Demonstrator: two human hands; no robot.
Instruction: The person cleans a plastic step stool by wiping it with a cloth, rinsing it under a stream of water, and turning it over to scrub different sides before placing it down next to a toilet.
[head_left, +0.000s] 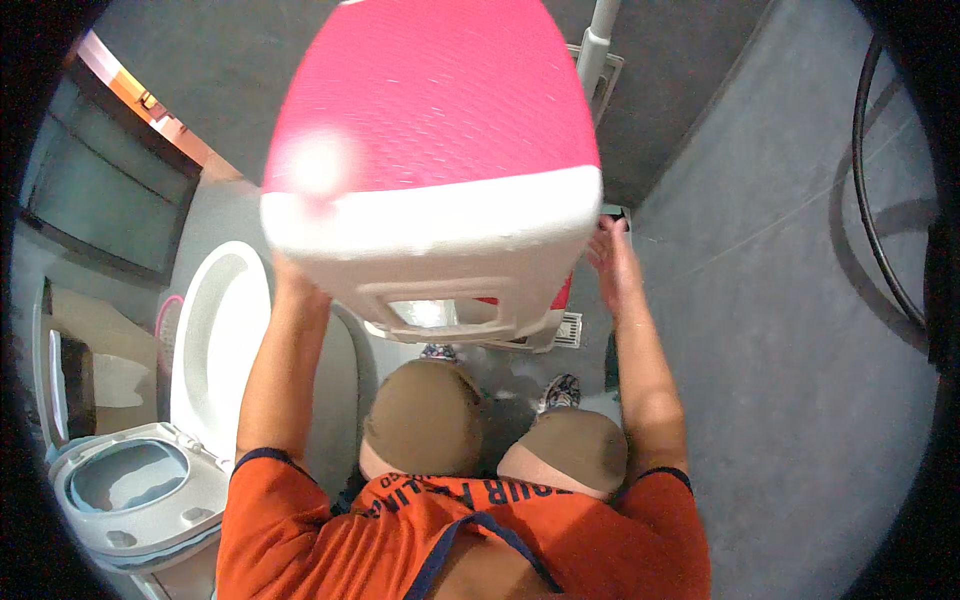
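Observation:
A large plastic stool or bin-like item (450, 97), with a pink textured panel and white sides, fills the upper middle of the head view. A rectangular opening shows in its near white side. My left hand (300, 281) is at its lower left edge; the fingers are hidden behind it, so its grip is unclear. My right hand (613, 259) is beside its right edge, fingers apart, with no grip on it visible. Water drops or streaks show on the pink surface, with a bright light reflection at its left.
A toilet with a raised white lid (221, 330) and a blue-lined seat (127, 476) stands left. A floor drain grate (570, 330) lies beyond my feet. A white pole (596, 52) rises at the upper right. A black hose (862, 165) hangs by the right wall.

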